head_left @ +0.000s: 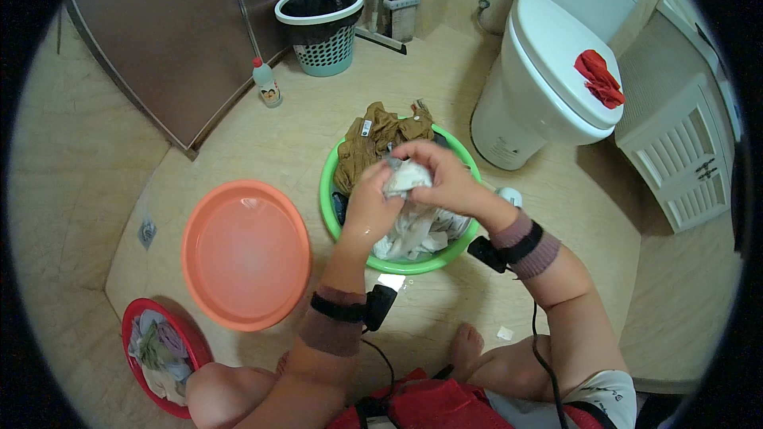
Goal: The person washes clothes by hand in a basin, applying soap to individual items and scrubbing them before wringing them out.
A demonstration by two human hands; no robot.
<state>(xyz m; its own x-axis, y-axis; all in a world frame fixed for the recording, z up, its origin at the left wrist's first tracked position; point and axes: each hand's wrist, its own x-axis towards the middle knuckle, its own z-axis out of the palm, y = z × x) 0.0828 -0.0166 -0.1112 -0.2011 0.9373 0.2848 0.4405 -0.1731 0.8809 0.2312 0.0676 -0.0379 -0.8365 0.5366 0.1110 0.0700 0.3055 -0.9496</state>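
1. L hand [369, 205] & R hand [447, 181]: both closed round one white piece [408, 178], fingers bunched, no wide gap btwn them. Exact finger grip partly hidden.
2. Loc: ctr of frame, held over the green basin [327, 191].
3. In progress, I'd judge: that one white piece only; looks wet & bunched, but can't tell how clean it is.
4. Seemingly left, same basin: white pile [415, 240] at its lower side, brown cloth [359, 157] at its upper L, plus some dark cloth at the edges. None of the brown is in hand.
5. Orange basin [246, 262], L of ctr: cloudy liquid, no cloth visible in it, so prob. unused for this piece as yet.
6. Red basin [193, 336], lower L: mixed clothes [163, 349] heaped inside; done or waiting, can't tell.
7. Red cloth [600, 79], upper R on the toilet lid [548, 48]: lies apart, status unclear.
8. Overall guess: partway, w/ plenty remaining.
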